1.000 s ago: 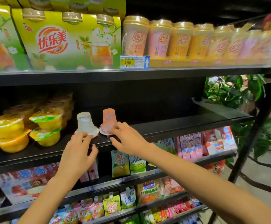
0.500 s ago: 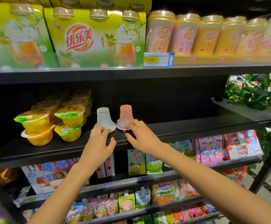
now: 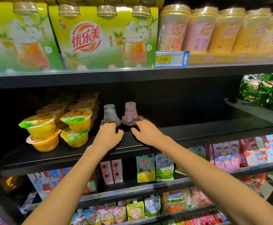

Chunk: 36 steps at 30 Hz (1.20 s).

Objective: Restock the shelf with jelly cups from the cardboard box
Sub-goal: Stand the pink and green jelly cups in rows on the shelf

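Note:
Two small jelly cups stand upside down side by side on the black middle shelf [image 3: 189, 132]: a whitish clear cup [image 3: 109, 113] and a pink cup [image 3: 130, 113]. My left hand [image 3: 108, 135] reaches in with its fingertips touching the flared rim of the whitish cup. Beside it, my right hand [image 3: 146, 133] touches the pink cup's rim with its fingers stretched forward. Neither hand wraps around a cup. The cardboard box is out of view.
Stacked yellow fruit jelly tubs [image 3: 74, 120] sit just left of the two cups. The shelf to their right is bare black board. Above are green drink multipacks [image 3: 103, 38] and a row of milk tea cups [image 3: 200, 30]. Snack pouches fill the lower shelves; a plant [image 3: 266, 93] stands at right.
The view has swung left, so the shelf contents sit further right in the picture. Both hands stay at the rims of the two cups, which have edged slightly toward the yellow tubs.

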### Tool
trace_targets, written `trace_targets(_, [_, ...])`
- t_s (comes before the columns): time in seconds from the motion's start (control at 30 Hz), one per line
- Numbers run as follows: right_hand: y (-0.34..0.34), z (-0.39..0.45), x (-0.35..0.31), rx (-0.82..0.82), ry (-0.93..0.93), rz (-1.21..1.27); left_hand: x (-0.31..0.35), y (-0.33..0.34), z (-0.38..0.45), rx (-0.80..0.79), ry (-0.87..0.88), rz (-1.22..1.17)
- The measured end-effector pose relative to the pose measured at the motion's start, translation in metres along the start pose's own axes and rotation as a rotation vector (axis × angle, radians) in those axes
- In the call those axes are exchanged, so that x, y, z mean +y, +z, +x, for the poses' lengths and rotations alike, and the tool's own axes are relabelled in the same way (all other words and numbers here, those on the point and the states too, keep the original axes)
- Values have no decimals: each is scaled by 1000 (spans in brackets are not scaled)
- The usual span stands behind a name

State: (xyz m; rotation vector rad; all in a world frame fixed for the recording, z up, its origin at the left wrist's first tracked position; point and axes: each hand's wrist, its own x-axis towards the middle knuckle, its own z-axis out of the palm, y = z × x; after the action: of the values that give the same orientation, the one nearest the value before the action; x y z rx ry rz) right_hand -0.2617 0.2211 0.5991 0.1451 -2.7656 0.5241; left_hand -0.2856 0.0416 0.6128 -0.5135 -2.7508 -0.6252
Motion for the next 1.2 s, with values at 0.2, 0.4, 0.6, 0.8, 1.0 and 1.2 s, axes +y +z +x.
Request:
trace_targets(0.2, [5,29,5,-27,13,28,0,7,30,-36,-27,18])
trace_targets(0.4, [9,56,11,-46,30,-7,-13,18,68,-8,-57,20])
trace_targets(0.6, [17,76,18,32,-14,40,-21,28,95,29,-58,-25])
trace_targets(0.8, [21,100,28,-30,-37,82,-29,36,120,78,-44,-38])
trace_targets(1.0, [23,113,32,-61,-29,68,-32,45,138,82,-40,-19])
trace_targets(1.2, [27,118,35,-70,-26,77,-34,51,152,56,-44,-17])
